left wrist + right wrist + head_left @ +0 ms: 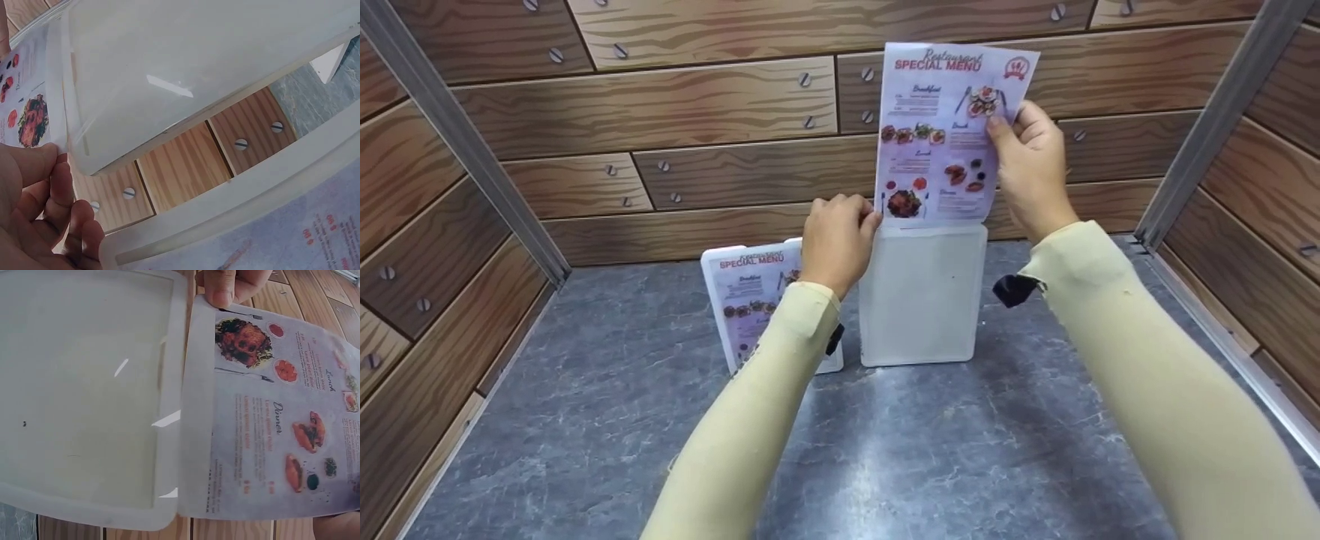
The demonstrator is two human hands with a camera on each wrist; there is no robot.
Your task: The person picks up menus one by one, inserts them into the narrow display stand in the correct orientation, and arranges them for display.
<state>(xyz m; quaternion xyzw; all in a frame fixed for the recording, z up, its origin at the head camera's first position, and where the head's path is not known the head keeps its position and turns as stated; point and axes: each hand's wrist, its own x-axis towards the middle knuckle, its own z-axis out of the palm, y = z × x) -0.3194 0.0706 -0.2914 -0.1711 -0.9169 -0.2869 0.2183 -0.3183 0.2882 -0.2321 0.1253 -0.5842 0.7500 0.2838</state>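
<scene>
A printed menu sheet (pixel 919 150) stands upright above a white-framed clear menu holder (pixel 922 300), its lower edge along the holder's top edge. My left hand (pixel 840 244) pinches the sheet's lower left corner between thumb and forefinger, seen close up in the left wrist view. Higher on the right edge, my right hand (pixel 1035 169) holds the sheet, thumb in front and fingers behind. In the right wrist view the sheet's white bottom margin (pixel 197 416) lies against the holder's frame (pixel 171 399). No menu shows inside this holder.
To the left, partly behind my left forearm, stands a second white-framed holder (pixel 716 304) with a similar menu in it. Both stand on a grey marbled tabletop (pixel 607 420). Wood-patterned panels (pixel 720 112) rise behind and at both sides, with metal posts (pixel 1222 120) at the corners.
</scene>
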